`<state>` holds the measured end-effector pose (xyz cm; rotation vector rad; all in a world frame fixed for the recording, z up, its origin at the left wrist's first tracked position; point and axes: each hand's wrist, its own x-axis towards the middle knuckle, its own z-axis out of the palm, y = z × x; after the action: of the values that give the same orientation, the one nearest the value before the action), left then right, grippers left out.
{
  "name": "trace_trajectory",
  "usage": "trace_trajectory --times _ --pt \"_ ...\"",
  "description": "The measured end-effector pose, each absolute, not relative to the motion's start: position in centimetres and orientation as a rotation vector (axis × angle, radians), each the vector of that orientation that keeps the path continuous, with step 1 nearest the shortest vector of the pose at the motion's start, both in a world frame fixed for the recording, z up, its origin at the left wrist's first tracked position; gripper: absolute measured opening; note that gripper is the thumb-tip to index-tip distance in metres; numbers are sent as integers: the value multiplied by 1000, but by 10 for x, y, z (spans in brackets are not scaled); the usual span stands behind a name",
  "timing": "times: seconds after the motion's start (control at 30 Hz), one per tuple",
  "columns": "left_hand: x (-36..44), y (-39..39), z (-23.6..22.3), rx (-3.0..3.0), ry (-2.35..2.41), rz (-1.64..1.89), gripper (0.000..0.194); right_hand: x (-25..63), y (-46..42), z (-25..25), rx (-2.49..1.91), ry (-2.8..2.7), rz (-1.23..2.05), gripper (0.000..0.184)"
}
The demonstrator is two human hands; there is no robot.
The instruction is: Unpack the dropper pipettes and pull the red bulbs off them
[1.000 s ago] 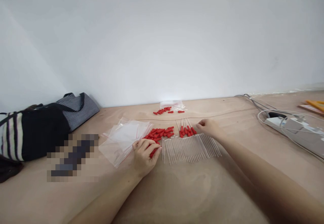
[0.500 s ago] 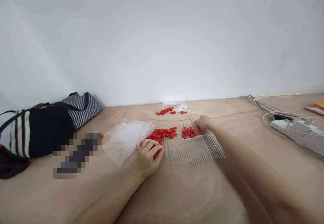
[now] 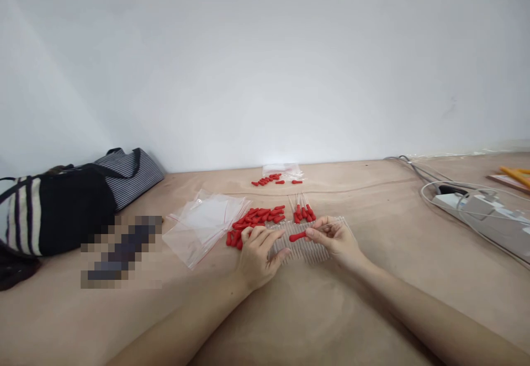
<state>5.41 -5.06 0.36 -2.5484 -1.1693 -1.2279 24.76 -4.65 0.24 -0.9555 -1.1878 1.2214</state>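
Note:
My right hand (image 3: 340,243) pinches a glass dropper with a red rubber bulb (image 3: 297,237) on its end, the bulb pointing left. It is held over a row of clear glass tubes (image 3: 305,254) lying side by side. My left hand (image 3: 260,256) is open, thumb and fingers apart, close to the left end of the row and just short of the bulb. Beside its knuckles lies a pile of loose red bulbs (image 3: 259,217). Several droppers with red bulbs fitted (image 3: 304,213) lie behind the tubes.
Clear zip bags (image 3: 199,225) are stacked left of the pile. Farther back are more red bulbs (image 3: 265,180) and a small bag (image 3: 281,170). Fabric bags (image 3: 78,203) stand at left, near a blurred-out dark object (image 3: 124,250). A power strip with cables (image 3: 476,214) lies at right.
My right hand has come back from the group of fitted droppers to above the tube row, holding a dropper. My left hand has moved right, off the loose red bulbs, and its fingers have spread.

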Motion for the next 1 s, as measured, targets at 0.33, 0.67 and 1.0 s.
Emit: trace_trajectory --times 0.33,0.67,1.0 --pt "60 -45 3 -2462 -1184 -1181 8 257 -51 0 -1106 -1540 618 22" --pt "60 -47 -1 -2424 -982 -1189 10 243 -54 -13 -913 -2102 -601 18" --pt "54 -55 2 -2496 -889 -1060 13 247 -64 -20 -817 -2094 -698 19"
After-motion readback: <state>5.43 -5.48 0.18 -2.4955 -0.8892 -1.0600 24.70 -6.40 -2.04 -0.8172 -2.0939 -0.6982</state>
